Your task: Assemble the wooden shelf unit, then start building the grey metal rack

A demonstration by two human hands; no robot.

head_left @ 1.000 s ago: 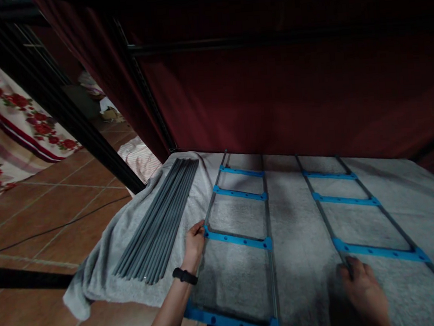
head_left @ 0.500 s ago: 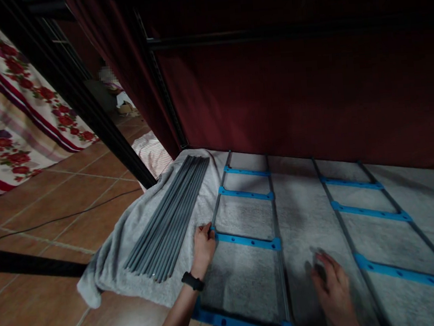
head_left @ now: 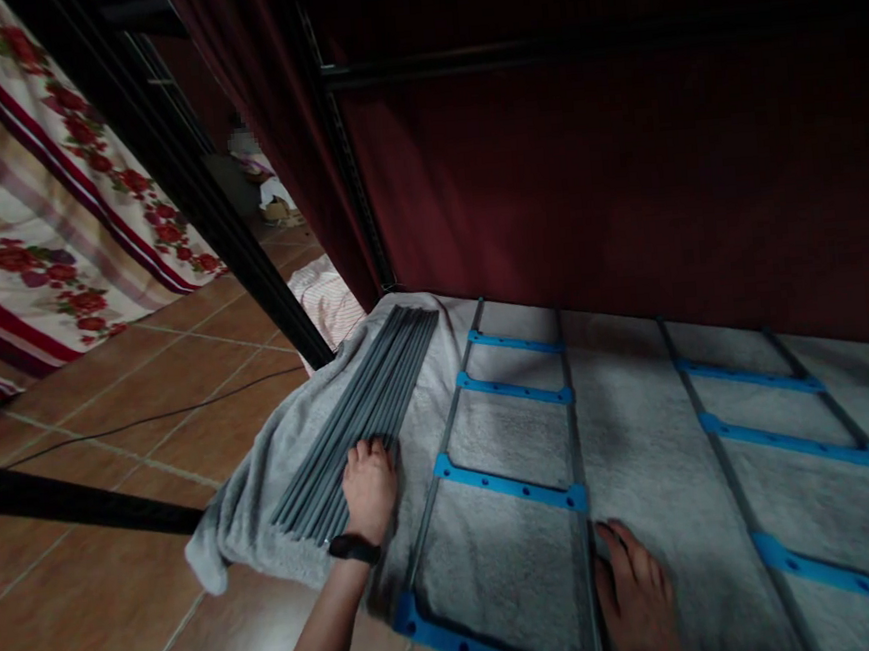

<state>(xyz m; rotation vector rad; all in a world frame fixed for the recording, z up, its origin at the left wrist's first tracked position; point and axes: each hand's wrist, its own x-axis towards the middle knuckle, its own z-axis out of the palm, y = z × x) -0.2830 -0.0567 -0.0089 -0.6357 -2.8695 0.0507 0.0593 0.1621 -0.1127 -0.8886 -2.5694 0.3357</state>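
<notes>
My left hand (head_left: 370, 489), with a black band at its wrist, lies on the near right part of a bundle of long grey rods (head_left: 369, 396). Its fingers curl down over a rod there; the fingertips are hidden. A ladder-like frame of two grey rods and several blue crossbars (head_left: 511, 482) lies flat to the right of this hand. Beside that frame's right rod (head_left: 583, 544) is my right hand (head_left: 637, 590), low over the blanket, thumb and fingers apart and holding nothing visible.
A second frame with blue crossbars (head_left: 797, 439) lies farther right on the grey blanket (head_left: 621, 401). Dark red cloth (head_left: 582, 194) hangs behind. A slanted black post (head_left: 206, 203) and a low black bar (head_left: 79, 499) stand left, above the tiled floor (head_left: 153, 568) with a cable.
My left hand has left the frame's left end of a blue crossbar and moved left onto the grey rods. My right hand has moved left and down beside the frame's right rod. The view has shifted slightly.
</notes>
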